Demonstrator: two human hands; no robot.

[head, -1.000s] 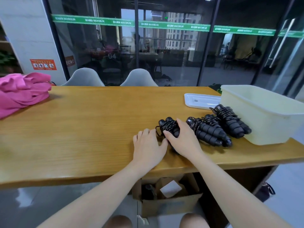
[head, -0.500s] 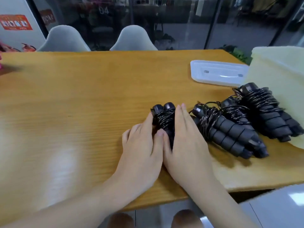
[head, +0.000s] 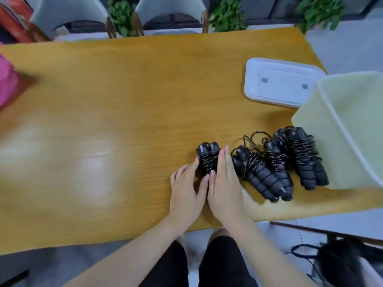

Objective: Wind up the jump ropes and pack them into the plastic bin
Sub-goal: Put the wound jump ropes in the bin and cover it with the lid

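Observation:
A wound black jump rope (head: 208,157) lies on the wooden table (head: 124,121) near its front edge. My left hand (head: 186,191) rests against its left side with relaxed fingers. My right hand (head: 224,183) lies flat over its right side, fingers straight. Between them, both hands cover the lower half of the bundle. Three more wound ropes (head: 277,168) lie side by side just to the right, the last one touching the pale plastic bin (head: 342,125). What the bin holds cannot be seen.
The bin's white lid (head: 279,83) lies flat behind the ropes. A pink cloth (head: 6,83) sits at the table's left edge. Grey chairs (head: 170,9) and potted plants (head: 226,15) stand beyond the far edge. A black bag (head: 342,264) lies on the floor at the right.
The camera has tilted down and moved closer over the table. Both hands have closed in around the same wound rope; the ropes, bin and lid stay where they were.

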